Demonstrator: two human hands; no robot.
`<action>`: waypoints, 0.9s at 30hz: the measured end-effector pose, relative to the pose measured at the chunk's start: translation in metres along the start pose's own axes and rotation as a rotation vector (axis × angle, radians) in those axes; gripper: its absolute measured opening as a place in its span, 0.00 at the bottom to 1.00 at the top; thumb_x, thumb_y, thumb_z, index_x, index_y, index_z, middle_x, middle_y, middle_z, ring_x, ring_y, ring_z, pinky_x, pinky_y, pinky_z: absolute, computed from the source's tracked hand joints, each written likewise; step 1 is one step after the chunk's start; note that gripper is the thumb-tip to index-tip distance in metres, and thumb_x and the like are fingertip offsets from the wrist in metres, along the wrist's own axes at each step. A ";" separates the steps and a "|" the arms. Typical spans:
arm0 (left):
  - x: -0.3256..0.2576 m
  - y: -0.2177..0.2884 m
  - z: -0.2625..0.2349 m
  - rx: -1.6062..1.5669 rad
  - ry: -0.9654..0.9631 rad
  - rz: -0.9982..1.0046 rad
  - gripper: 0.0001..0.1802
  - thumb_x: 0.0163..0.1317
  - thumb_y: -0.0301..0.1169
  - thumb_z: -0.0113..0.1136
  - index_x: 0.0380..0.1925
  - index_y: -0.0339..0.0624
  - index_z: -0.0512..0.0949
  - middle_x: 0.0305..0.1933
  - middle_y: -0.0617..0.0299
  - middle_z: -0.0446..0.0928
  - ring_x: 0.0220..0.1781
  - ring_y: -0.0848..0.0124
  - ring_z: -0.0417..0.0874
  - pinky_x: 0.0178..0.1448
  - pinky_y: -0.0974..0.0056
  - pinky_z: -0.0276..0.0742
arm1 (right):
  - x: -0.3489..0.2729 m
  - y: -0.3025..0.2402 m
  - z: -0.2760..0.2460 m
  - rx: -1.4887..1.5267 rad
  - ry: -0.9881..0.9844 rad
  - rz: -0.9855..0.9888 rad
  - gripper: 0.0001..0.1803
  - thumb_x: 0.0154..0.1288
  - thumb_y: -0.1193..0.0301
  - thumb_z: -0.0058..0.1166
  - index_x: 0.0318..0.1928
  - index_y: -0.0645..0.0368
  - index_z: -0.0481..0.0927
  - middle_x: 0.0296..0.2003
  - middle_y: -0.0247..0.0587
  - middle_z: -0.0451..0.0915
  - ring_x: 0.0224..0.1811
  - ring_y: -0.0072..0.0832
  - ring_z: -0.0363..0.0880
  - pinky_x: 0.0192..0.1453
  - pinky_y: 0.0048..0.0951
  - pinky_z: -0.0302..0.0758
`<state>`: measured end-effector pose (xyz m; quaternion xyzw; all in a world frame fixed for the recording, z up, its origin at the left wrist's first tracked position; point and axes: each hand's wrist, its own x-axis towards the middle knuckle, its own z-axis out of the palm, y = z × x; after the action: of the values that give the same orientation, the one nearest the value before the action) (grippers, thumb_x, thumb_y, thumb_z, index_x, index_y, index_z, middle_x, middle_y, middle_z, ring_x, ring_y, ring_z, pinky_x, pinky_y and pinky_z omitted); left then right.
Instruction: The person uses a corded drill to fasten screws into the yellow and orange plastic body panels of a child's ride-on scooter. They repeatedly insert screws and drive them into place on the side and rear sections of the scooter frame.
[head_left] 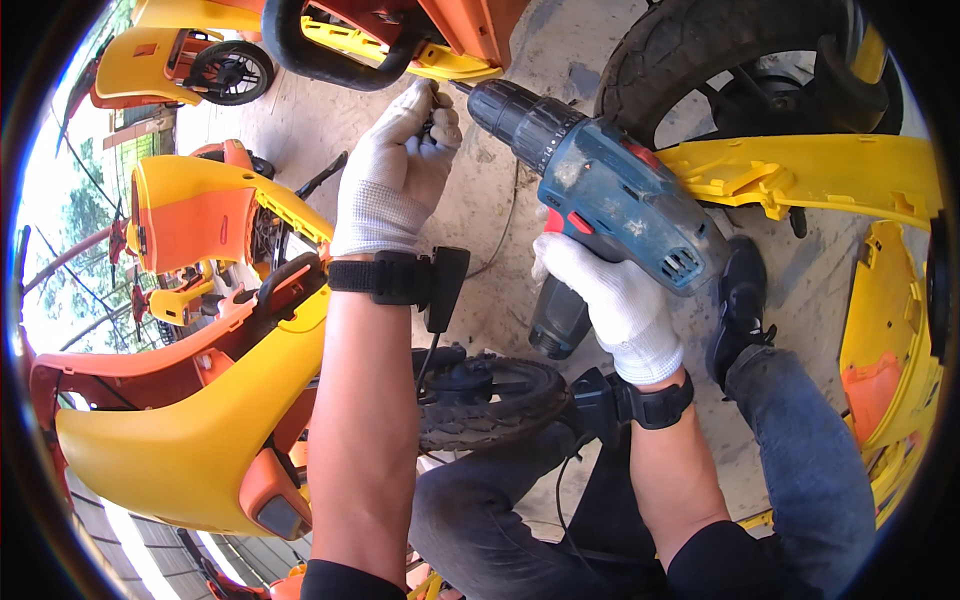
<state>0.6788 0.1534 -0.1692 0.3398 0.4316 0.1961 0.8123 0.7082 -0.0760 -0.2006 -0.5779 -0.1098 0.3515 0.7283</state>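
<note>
Gripping a blue cordless drill (pixel 625 205)

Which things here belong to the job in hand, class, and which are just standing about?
In hand:
- blue drill, gripped by the gloved right hand
- gloved left hand, near the drill's tip; its contents are unclear

Apparently standing about:
- yellow-and-orange scooter, upper left
- yellow panel, lower left

The drill (pixel 612 190) is blue, black and red
</note>
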 end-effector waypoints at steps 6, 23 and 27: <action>0.005 0.001 -0.009 0.044 -0.156 -0.046 0.15 0.72 0.29 0.54 0.54 0.31 0.73 0.48 0.54 0.77 0.47 0.66 0.79 0.55 0.64 0.79 | 0.002 0.000 0.000 0.104 -0.018 0.078 0.13 0.59 0.68 0.68 0.43 0.58 0.83 0.37 0.33 0.84 0.37 0.23 0.83 0.43 0.28 0.80; 0.002 0.001 0.005 0.195 -0.035 -0.015 0.11 0.70 0.31 0.58 0.48 0.36 0.76 0.39 0.61 0.79 0.36 0.73 0.79 0.42 0.68 0.78 | 0.005 -0.001 -0.010 -0.321 -0.102 -0.179 0.12 0.62 0.69 0.64 0.47 0.54 0.84 0.43 0.36 0.84 0.44 0.29 0.83 0.48 0.29 0.80; 0.001 0.008 0.006 0.237 -0.081 -0.061 0.11 0.71 0.32 0.58 0.46 0.37 0.77 0.36 0.62 0.77 0.34 0.74 0.77 0.39 0.69 0.76 | 0.007 0.013 -0.025 -0.530 -0.159 -0.483 0.13 0.64 0.72 0.61 0.50 0.51 0.84 0.47 0.36 0.83 0.49 0.26 0.83 0.48 0.26 0.80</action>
<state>0.6847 0.1575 -0.1614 0.4280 0.4288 0.1052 0.7886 0.7226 -0.0898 -0.2224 -0.6749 -0.3865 0.1725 0.6045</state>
